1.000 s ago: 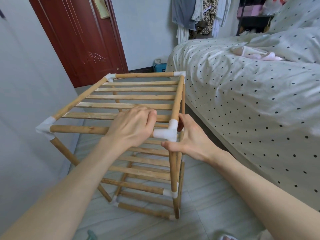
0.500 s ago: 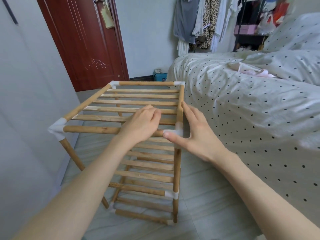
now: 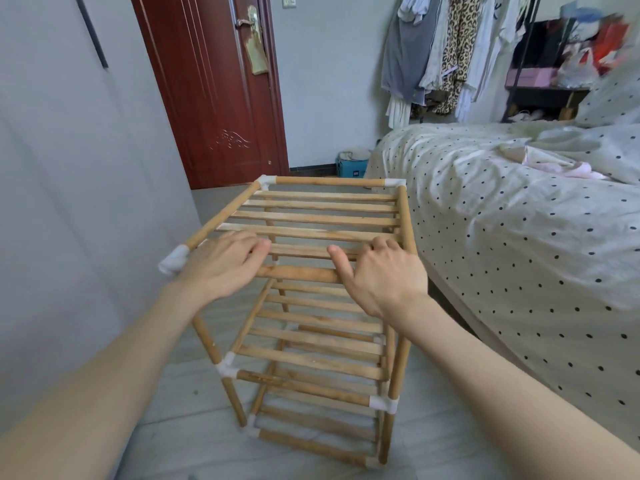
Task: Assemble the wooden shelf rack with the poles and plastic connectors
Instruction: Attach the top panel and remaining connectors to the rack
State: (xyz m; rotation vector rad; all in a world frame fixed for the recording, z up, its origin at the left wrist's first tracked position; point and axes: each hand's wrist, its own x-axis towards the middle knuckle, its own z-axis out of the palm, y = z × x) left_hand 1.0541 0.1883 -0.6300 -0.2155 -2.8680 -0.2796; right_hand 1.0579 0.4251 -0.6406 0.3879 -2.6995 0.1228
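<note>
The wooden shelf rack (image 3: 322, 216) stands upright on the floor between a wall and a bed, with three slatted tiers joined by white plastic connectors (image 3: 173, 259). My left hand (image 3: 221, 266) rests on the left part of the top tier's near pole (image 3: 298, 273), fingers curled over it. My right hand (image 3: 381, 273) lies on the right end of that same pole, fingers hooked over the slats and covering the near right corner. A connector (image 3: 382, 403) joins the middle tier at the right front leg.
A bed with a dotted cover (image 3: 519, 237) lies close on the right. A grey wall (image 3: 69, 202) is on the left, a dark red door (image 3: 214, 91) behind. Clothes (image 3: 443, 53) hang at the back, and a blue box (image 3: 353, 168) sits on the floor.
Both hands left the near right corner connector and spread apart along the top near pole, the left hand going left. The view lifted and the rack now stands squarer.
</note>
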